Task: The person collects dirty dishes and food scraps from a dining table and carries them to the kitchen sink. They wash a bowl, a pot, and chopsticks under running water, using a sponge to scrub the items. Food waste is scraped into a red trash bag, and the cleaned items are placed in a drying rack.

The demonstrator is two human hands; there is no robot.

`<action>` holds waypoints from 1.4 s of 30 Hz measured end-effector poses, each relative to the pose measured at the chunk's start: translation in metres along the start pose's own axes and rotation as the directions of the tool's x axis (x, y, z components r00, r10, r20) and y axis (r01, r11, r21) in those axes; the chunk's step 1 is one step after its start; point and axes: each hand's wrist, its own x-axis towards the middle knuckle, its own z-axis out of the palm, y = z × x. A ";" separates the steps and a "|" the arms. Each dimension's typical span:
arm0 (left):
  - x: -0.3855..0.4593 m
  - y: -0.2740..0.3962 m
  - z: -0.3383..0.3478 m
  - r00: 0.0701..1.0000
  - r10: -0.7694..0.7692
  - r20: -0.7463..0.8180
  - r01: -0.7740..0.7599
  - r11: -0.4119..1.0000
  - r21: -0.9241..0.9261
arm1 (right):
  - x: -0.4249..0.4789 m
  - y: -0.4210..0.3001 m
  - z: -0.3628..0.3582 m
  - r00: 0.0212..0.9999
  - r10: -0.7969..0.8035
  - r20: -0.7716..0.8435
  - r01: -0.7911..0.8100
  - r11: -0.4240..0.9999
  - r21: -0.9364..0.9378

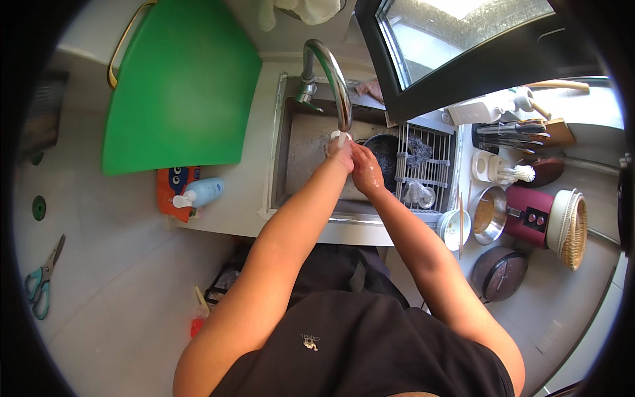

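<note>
Water runs from the curved chrome faucet (pixel 342 94) onto my left hand (pixel 342 150), which is wet and held just under the spout. My right hand (pixel 367 171) touches it from the right, with soap foam or water drops on its back. Both are over the steel sink (pixel 307 144). Whether anything small lies between the palms is hidden. A dark round pan (pixel 384 149) sits in the sink behind my right hand, partly under a roll-up drying rack (pixel 431 168). On the rack are a steel wool scrubber (pixel 418 151) and a clear crumpled item (pixel 416 193).
A green board (pixel 183 89) stands at the left, near a light-blue pump bottle (pixel 206 192) and an orange packet (pixel 168 191). To the right are stacked bowls with chopsticks (pixel 454 229), a steel bowl (pixel 489 215) and a knife holder (pixel 496 136). An open window frame (pixel 476 64) juts over the sink.
</note>
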 end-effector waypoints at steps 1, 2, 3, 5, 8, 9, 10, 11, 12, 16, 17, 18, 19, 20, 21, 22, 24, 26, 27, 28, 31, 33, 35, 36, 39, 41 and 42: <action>0.014 -0.003 -0.007 0.999 -0.010 -0.040 0.007 0.998 -0.065 | 0.001 -0.007 -0.001 0.999 -0.038 -0.002 0.038 0.999 -0.003; 0.026 -0.009 -0.019 0.996 0.065 -0.063 -0.067 0.997 -0.033 | 0.004 -0.014 -0.002 0.997 -0.078 -0.002 0.078 0.997 -0.005; 0.021 -0.016 -0.015 0.992 0.110 -0.057 -0.109 0.994 0.021 | 0.008 -0.008 -0.010 1.000 0.005 -0.004 -0.005 1.000 -0.004; 0.015 -0.018 -0.019 0.985 0.169 -0.034 -0.165 0.980 0.109 | 0.033 -0.007 -0.019 0.991 0.135 0.008 -0.135 0.991 0.017; 0.000 -0.012 -0.027 0.980 0.188 -0.064 -0.166 0.954 0.251 | 0.079 -0.030 -0.023 0.972 0.232 0.043 -0.236 0.956 0.174; 0.006 -0.011 -0.038 0.977 0.196 -0.089 -0.169 0.954 0.248 | 0.096 -0.046 -0.022 0.973 0.204 0.110 -0.222 0.955 0.198; 0.003 -0.012 -0.041 0.981 0.180 -0.079 -0.158 0.961 0.228 | 0.108 -0.047 -0.020 0.969 0.190 0.160 -0.221 0.953 0.209; -0.002 -0.015 -0.045 0.984 0.163 -0.068 -0.146 0.967 0.208 | 0.120 -0.047 -0.017 0.982 0.107 0.154 -0.128 0.982 0.138; -0.005 -0.016 -0.046 0.987 0.148 -0.054 -0.136 0.973 0.187 | 0.133 -0.045 -0.015 0.988 0.021 0.152 -0.031 0.997 0.064; 0.001 -0.024 -0.072 0.954 0.239 0.178 -0.254 0.965 0.068 | 0.159 -0.064 -0.002 0.948 -0.026 0.316 0.089 0.978 -0.187; 0.000 -0.024 -0.073 0.948 0.239 0.211 -0.254 0.966 0.049 | 0.164 -0.067 0.000 0.937 -0.013 0.350 0.100 0.968 -0.232; 0.000 -0.023 -0.076 0.940 0.244 0.238 -0.258 0.966 0.027 | 0.168 -0.073 0.000 0.924 -0.022 0.382 0.137 0.951 -0.276; -0.001 -0.022 -0.079 0.931 0.251 0.264 -0.261 0.965 0.006 | 0.172 -0.078 -0.001 0.910 -0.031 0.413 0.176 0.932 -0.318; -0.002 -0.020 -0.082 0.928 0.255 0.272 -0.272 0.962 0.026 | 0.175 -0.085 -0.001 0.895 -0.037 0.444 0.215 0.909 -0.357; -0.009 -0.018 -0.070 0.919 0.245 0.309 -0.274 0.960 0.052 | 0.183 -0.063 0.001 0.910 0.044 0.412 0.157 0.883 -0.442; -0.014 -0.015 -0.069 0.914 0.245 0.322 -0.282 0.957 0.072 | 0.180 -0.057 0.001 0.939 0.119 0.323 0.000 0.939 -0.345; -0.022 -0.012 -0.064 0.926 0.243 0.288 -0.309 0.927 0.214 | 0.175 -0.048 -0.002 0.938 0.302 0.171 -0.290 0.953 -0.092; -0.023 -0.008 -0.071 0.917 0.305 0.257 -0.390 0.819 0.420 | 0.152 -0.058 -0.005 0.924 0.341 0.175 -0.342 0.939 -0.025; -0.024 -0.007 -0.074 0.892 0.356 0.278 -0.452 0.706 0.545 | 0.137 -0.050 -0.004 0.930 0.343 0.131 -0.351 0.936 0.040; -0.024 -0.005 -0.080 0.864 0.409 0.293 -0.493 0.572 0.655 | 0.123 -0.046 -0.003 0.935 0.341 0.099 -0.350 0.930 0.110; -0.049 0.006 -0.090 0.767 0.492 0.412 -0.621 0.410 0.668 | 0.062 -0.051 -0.034 0.970 0.224 0.095 -0.226 0.974 0.014; -0.096 0.023 -0.088 0.617 0.566 0.546 -0.754 0.229 0.615 | 0.042 -0.091 -0.084 0.972 0.226 0.061 -0.233 0.962 0.141; -0.165 0.053 -0.081 0.409 0.626 0.664 -0.869 0.045 0.493 | 0.029 -0.141 -0.141 0.985 0.172 -0.032 -0.155 0.944 0.291; -0.197 0.065 -0.077 0.316 0.652 0.689 -0.905 -0.010 0.425 | 0.022 -0.157 -0.163 0.990 0.098 -0.097 -0.061 0.942 0.331; -0.236 0.074 -0.074 0.187 0.644 0.742 -0.962 -0.032 0.270 | -0.001 -0.166 -0.178 0.967 -0.005 -0.255 0.130 0.868 0.478; -0.184 0.055 -0.072 0.124 0.519 0.846 -0.964 -0.139 0.227 | -0.014 -0.124 -0.156 0.995 0.054 -0.086 -0.011 0.899 0.438; -0.149 0.043 -0.079 0.096 0.461 0.882 -0.955 -0.207 0.213 | -0.015 -0.101 -0.138 0.990 0.115 0.078 -0.136 0.915 0.381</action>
